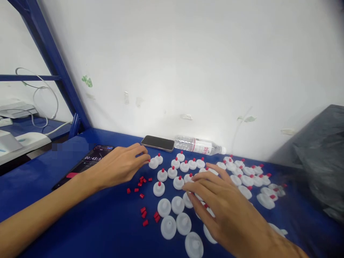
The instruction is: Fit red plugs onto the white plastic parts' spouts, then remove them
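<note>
At the upper left of the cluster, my left hand [129, 161] has its fingertips pinched together at a red tip cap on a white round nozzle lid [153, 163]. My right hand [212, 195] hovers over or rests among the lids, its fingers stretched and slightly apart. Its fingertips are beside a white lid with a red tip [178, 182]; some lids under the palm are hidden. Bare white lids [168, 227] without red tips lie nearer the front. Several loose red tip caps [144, 214] are scattered between my hands.
At the wall lie a dark phone [158, 143] and a clear plastic bottle [200, 145] on its side. Another phone [88, 163] showing a timer is under my left forearm. More red-tipped lids [247, 171] crowd the right, near a dark grey bag [319, 157]. A blue frame [60, 68] rises left.
</note>
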### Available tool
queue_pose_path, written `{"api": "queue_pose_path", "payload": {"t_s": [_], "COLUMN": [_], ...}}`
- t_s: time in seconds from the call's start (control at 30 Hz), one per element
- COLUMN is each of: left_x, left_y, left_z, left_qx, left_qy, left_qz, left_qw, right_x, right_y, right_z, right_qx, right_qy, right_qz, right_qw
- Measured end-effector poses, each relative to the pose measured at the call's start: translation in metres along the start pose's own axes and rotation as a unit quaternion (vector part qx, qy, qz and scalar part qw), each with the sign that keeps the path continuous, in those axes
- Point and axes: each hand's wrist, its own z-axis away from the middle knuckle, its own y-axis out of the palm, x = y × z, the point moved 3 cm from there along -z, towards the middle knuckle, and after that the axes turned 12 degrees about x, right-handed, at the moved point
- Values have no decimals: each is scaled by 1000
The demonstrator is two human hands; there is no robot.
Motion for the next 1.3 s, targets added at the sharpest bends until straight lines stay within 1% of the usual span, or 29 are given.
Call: {"api": "queue_pose_path", "payload": {"t_s": [0.1, 0.2, 0.27, 0.33, 0.43, 0.53, 0.67, 0.83, 0.97, 1.1, 1.23, 1.3], "left_x": [-2, -7, -12, -18, -29, -34, -32, -34, -35, -41, -66, -81], "left_y": [9, 12, 9, 3, -3, -2, 7, 10, 5, 0, 0, -3], "left_z": [-2, -3, -3, -2, -2, -1, -1, -2, -3, -1, 3, 6], "left_qx": [54, 54, 44, 46, 76, 103, 126, 130, 99, 37, -19, -64], "left_qy": [-14, -30, -47, -48, -28, -23, -36, -36, -48, -52, -31, -8], "left_qz": [2, 21, 52, 97, 137, 142, 145, 152, 159, 184, 210, 218], "left_qw": [998, 998, 997, 993, 987, 984, 981, 979, 981, 981, 977, 974], "right_x": [2, 4, 4, 3, 2, 4, 8, 8, 8, 7, 7, 9], "right_y": [6, 8, 11, 16, 25, 30, 24, 12, 9, 10, 9, 8], "right_z": [4, 6, 6, 6, 6, 5, 4, 2, 0, -1, 0, 0], "right_qx": [20, 21, 24, 33, 38, 35, 9, 4, -5, -25, -38, -38], "right_qy": [-11, -19, -26, -29, -32, -42, -64, -37, -46, -31, -8, -9], "right_qz": [3, 16, 29, 34, 34, 35, 17, -11, -4, 11, 2, 0], "right_qw": [1000, 999, 999, 998, 998, 998, 998, 999, 999, 999, 999, 999]}}
